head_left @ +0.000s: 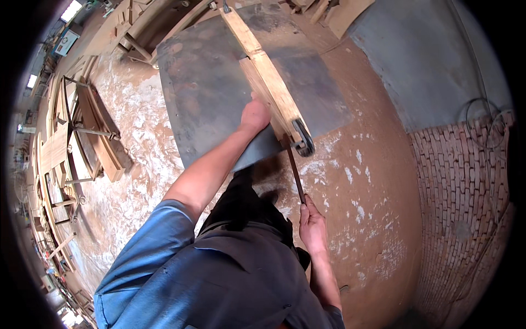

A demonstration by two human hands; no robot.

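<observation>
A light wooden beam (271,79) lies lengthwise across a grey metal table (205,82). Along its left side sits a thinner, pinkish-brown wooden board (262,89). My left hand (256,114) presses against that board's left side with the fingers curled, partly hidden by the hand itself. A black clamp (302,138) grips the beam's near end. Beyond the table's near edge, my right hand (313,226) is closed around a thin dark stick (295,171). The stick points forward, and its far end meets the board's near end beside the clamp.
Stacked planks and wooden frames (98,131) stand on the left. More timber (148,22) lies beyond the table. A brick wall (460,181) and a grey surface (422,60) with a looped cable are on the right. White patches mark the brown floor (372,208).
</observation>
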